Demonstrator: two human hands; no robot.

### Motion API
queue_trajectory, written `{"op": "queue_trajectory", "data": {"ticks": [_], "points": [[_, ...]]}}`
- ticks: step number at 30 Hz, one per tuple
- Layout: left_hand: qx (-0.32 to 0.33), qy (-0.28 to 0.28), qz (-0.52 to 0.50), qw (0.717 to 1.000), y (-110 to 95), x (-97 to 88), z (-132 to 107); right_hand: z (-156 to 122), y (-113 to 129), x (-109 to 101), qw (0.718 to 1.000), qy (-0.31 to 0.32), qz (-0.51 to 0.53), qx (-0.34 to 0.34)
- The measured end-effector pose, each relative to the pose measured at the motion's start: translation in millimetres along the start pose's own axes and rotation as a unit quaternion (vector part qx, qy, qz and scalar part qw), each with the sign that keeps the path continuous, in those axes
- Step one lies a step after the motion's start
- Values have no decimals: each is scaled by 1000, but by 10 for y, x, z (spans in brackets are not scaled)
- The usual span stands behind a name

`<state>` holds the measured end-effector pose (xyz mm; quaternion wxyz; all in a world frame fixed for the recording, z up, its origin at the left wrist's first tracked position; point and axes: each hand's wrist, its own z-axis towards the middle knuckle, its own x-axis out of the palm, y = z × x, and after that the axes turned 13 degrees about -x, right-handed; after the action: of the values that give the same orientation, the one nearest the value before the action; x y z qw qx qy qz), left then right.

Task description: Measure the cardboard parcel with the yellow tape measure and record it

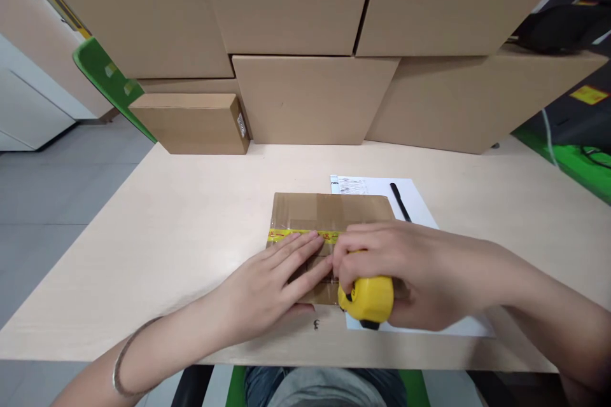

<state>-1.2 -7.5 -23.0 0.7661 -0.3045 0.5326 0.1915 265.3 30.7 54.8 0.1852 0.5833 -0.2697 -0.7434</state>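
A small cardboard box (329,206) covered in clear tape lies on the table in front of me, with a yellow printed strip across its top. My left hand (281,273) lies flat on the box's left part, fingers stretched out and slightly apart. In my right hand (396,261) is a yellow tape measure (373,297), gripped over the box's right front corner. The fingertips of both hands almost meet near the middle of the box. Whether the blade is pulled out is hidden by my fingers.
Under the box's right side lies white paper (417,194) with a black pen (400,201) on it. Large cardboard boxes (310,102) are stacked along the back of the table (200,216). A smaller closed box (200,130) stands at the back left, beside a green panel (107,79).
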Motion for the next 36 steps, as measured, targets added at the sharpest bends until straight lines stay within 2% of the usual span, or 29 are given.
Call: {"op": "queue_trajectory", "data": {"ticks": [4, 7, 10, 13, 18, 21, 24, 28, 31, 36], "points": [[-24, 7, -50, 998, -2, 24, -36, 14, -91, -85, 999, 2, 17, 46], [-57, 23, -61, 996, -20, 48, -52, 22, -171, -134, 998, 3, 36, 45], [-14, 15, -5, 1000, -45, 25, -36, 47, -309, -232, 997, 14, 50, 50], [18, 1, 38, 999, -64, -25, -7, 102, -533, -398, 994, 9, 74, 83], [19, 3, 50, 999, -68, -65, 12, 213, -1025, -688, 990, -44, 95, 95], [29, 12, 71, 997, -61, -83, 21, 250, -1264, -773, 986, -55, 133, 86], [37, 13, 84, 996, -55, -98, 36, 267, -1399, -786, 980, -47, 173, 88], [41, 4, 82, 996, -48, -101, 47, 283, -1444, -765, 980, -34, 172, 92], [47, 0, 101, 994, -49, -104, 41, 286, -1371, -785, 983, -35, 157, 93], [51, -34, 131, 989, -57, -95, 19, 245, -936, -782, 993, -40, 63, 88]]}}
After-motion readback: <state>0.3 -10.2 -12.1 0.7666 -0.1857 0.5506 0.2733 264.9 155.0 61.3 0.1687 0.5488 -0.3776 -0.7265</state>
